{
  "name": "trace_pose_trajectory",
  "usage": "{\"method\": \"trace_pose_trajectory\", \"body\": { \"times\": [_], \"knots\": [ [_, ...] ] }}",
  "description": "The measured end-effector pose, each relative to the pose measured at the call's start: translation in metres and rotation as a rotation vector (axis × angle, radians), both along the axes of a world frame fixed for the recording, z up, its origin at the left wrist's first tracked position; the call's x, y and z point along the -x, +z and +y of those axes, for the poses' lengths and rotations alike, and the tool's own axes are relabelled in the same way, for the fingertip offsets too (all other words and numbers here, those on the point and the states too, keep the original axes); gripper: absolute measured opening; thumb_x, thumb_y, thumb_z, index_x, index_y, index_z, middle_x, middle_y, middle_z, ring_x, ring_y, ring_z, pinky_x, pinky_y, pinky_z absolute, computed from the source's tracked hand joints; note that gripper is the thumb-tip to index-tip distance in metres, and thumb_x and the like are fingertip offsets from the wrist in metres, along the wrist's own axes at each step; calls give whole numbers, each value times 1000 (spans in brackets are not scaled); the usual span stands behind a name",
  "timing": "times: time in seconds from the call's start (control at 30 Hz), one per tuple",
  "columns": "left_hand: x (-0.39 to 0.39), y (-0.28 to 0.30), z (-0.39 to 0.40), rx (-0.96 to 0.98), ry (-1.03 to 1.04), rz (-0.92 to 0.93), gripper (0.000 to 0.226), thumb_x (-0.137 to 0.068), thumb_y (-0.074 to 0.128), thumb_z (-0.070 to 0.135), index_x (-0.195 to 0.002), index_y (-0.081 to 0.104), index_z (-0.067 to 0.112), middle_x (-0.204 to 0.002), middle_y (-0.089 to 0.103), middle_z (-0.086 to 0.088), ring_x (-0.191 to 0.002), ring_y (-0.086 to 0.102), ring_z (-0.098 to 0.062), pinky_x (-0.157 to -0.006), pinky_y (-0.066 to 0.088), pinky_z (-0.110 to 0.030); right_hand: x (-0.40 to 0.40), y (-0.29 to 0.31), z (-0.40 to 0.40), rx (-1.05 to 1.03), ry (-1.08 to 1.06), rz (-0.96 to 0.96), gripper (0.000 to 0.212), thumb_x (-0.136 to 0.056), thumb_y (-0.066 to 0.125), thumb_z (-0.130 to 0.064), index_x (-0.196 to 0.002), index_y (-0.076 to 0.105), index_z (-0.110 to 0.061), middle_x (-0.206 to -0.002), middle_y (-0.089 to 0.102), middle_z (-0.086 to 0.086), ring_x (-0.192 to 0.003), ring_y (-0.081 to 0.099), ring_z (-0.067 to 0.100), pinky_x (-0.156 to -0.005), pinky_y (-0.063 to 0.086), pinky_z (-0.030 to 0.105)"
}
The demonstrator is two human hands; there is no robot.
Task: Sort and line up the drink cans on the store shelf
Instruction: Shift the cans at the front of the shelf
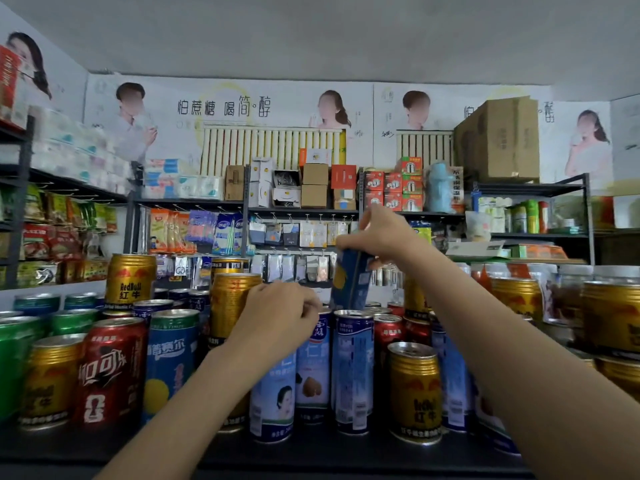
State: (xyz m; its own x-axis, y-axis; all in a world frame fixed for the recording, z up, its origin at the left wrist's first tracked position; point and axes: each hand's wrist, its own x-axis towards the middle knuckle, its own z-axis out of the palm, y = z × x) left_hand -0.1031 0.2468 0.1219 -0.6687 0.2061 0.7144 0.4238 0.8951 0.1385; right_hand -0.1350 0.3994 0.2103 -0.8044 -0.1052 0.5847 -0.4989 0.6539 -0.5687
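1. My right hand (375, 233) grips a dark blue can (351, 280) by its top, fingers curled over the rim; the can hangs tilted in the air above the middle of the shelf (311, 452).
2. Just below it stands a tall blue-and-white can (353, 372), upright, among others of its kind near the shelf's front edge.
3. My left hand (280, 315) is curled at the top of another blue-and-white can (313, 375); I cannot tell whether it actually grips it.
4. A gold can (230, 303) stands just left of that hand, stacked on the lower row.
5. Toward the left front stand a red cola can (110, 372) and a blue can with a yellow lemon (171, 362), side by side.
6. A short gold can (415, 393) stands at the front edge, right of centre, under my right forearm.
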Motion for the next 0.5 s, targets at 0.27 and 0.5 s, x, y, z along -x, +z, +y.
{"method": "trace_pose_trajectory", "body": {
  "times": [0.27,0.5],
  "knots": [
    [-19,54,28,-1252,-824,-673,41,-94,44,41,-110,50,4,-104,66,-25,-91,68,-27,-74,57,-28,-54,8,33,463,235,353,41,-77,71,-15,-99,37,-15,-99,54,9,-87,63,22,-59,59,31],
    [-23,53,35,-1336,-914,-510,27,-89,57,24,-110,56,7,-106,66,-13,-93,65,-20,-74,53,-27,-79,-49,61,121,325,180,62,-70,76,-13,-117,38,-25,-101,49,-3,-90,60,12,-70,57,28]
  ]
}}
